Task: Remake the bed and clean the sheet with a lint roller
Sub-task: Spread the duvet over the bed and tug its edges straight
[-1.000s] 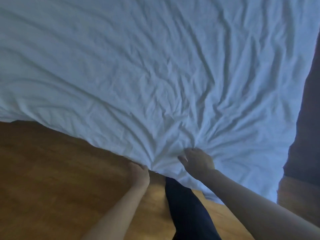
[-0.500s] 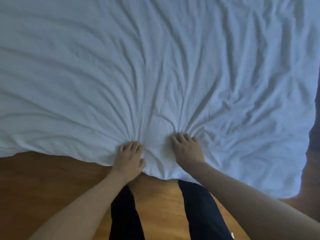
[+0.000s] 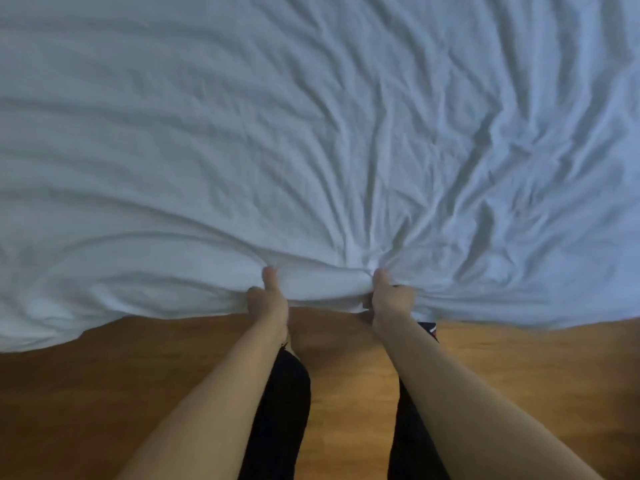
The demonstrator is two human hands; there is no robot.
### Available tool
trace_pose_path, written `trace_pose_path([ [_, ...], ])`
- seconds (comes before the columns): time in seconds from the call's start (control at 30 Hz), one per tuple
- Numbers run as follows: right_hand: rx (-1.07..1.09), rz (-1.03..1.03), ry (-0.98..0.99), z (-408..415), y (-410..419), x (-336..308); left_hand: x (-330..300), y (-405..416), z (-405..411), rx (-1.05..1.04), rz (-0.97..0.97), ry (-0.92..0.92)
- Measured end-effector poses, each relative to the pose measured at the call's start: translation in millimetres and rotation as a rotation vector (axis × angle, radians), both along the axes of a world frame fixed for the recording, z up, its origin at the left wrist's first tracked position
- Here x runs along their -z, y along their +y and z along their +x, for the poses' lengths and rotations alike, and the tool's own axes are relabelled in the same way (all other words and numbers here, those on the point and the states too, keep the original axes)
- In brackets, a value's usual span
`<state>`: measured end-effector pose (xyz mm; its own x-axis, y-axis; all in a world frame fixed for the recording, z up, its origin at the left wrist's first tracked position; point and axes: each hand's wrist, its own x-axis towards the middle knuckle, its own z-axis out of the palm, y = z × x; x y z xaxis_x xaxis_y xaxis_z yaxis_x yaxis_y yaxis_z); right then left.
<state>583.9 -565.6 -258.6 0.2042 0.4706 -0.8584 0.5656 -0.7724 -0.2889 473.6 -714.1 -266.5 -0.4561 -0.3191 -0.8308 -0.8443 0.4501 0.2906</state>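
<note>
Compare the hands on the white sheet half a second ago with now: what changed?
Both hands went from lying on top of the sheet near its edge to gripping that edge. The left hand and right hand now pinch it with thumbs on top, a roll of cloth bunched between them, and creases fan out from the grip. The sheet stays spread and wrinkled, above the wooden floor.

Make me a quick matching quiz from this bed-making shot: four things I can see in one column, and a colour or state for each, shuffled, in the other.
Column one:
1. sheet
2. floor
3. trousers
4. hands, left hand and right hand

Column two:
A. dark
B. white and creased
C. gripping the near edge of the cloth
D. brown wood

Pairs: 1-B, 2-D, 3-A, 4-C
</note>
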Motion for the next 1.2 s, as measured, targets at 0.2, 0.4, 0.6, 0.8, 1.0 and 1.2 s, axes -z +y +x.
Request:
trace_pose_path([
  [0.2, -0.182, 0.135, -0.074, 36, -21, -6, -9, -55, 63, -0.029, 0.092, -0.066],
  [0.4, -0.094, -0.143, 0.005, 16, -35, -19, -23, -73, 19, 0.056, 0.196, -0.339],
  [0.6, -0.148, -0.510, 0.238, -58, -85, -33, -31, -101, -75, -0.192, 0.235, -0.163],
  [0.8, -0.122, -0.235, 0.137, -100, -103, -6, -10, -122, -119, -0.295, 0.067, -0.007],
  [1.0, -0.177, -0.012, -0.027, -78, -129, -14, -8, -188, -62, -0.073, -0.074, 0.017],
  [1.2, -0.148, -0.199, 0.013, -104, -181, -36, -28, -208, -89, -0.086, 0.142, -0.094],
])
